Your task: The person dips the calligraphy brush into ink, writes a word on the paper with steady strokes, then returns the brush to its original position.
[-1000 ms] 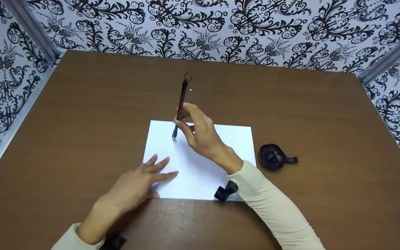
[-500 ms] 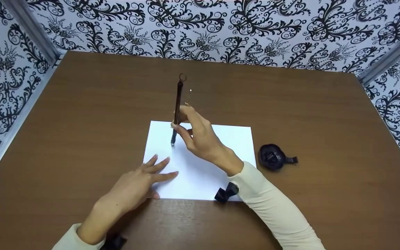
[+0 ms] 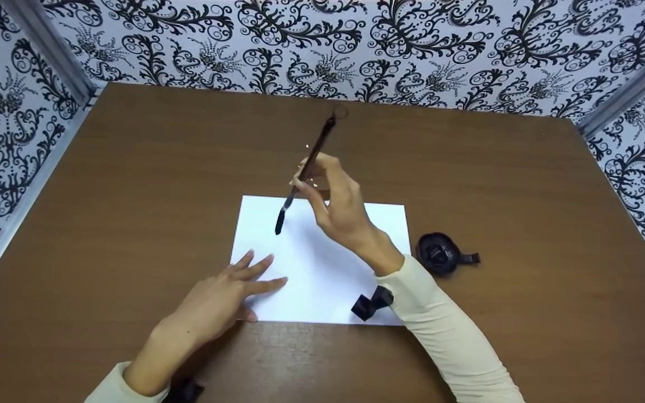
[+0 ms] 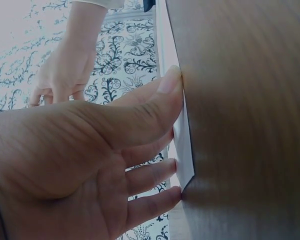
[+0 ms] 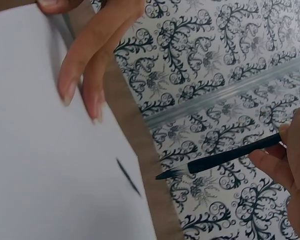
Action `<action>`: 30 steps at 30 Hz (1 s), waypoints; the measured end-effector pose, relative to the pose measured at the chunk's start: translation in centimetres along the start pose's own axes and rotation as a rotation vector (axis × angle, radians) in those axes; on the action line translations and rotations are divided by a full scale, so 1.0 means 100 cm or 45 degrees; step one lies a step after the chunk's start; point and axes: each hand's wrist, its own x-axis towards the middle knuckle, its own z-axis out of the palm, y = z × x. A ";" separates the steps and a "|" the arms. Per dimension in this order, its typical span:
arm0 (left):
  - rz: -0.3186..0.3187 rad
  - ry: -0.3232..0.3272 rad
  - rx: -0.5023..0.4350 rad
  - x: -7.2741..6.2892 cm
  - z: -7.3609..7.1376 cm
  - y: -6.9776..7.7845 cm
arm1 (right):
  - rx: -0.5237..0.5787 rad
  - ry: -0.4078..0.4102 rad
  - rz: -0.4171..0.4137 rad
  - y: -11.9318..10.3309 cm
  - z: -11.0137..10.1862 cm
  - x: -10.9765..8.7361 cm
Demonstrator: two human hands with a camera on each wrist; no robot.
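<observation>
My right hand (image 3: 347, 215) pinches a slim brush (image 3: 317, 146) with a dark handle and a loop at its top end. The brush slants over a white sheet of paper (image 3: 322, 285). In the right wrist view its dark, pointed tip is apart from the paper, and a short black stroke (image 5: 128, 177) shows on the sheet. My left hand (image 3: 216, 299) rests on the paper's near left corner with its fingers spread. In the left wrist view its thumb (image 4: 169, 82) lies at the sheet's edge.
Right of the paper stands a small black dish (image 3: 440, 253) with a short handle; its contents are hard to tell. A black device (image 3: 373, 302) sits under the right wrist. The brown table (image 3: 132, 196) is bounded by patterned walls (image 3: 322, 50).
The brush moved a little towards me along the sheet, then my right hand rose up and to the right and tilted it. A black stroke now shows. My left hand has stayed still.
</observation>
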 end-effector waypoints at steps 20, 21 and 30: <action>-0.007 -0.004 0.040 0.001 0.000 0.001 | -0.053 -0.025 0.022 0.018 0.009 -0.012; -0.006 -0.003 0.039 0.001 0.000 0.001 | -0.056 -0.032 0.025 0.018 0.009 -0.012; -0.017 0.004 0.003 0.000 0.001 0.000 | -0.078 -0.114 0.048 0.013 0.005 -0.009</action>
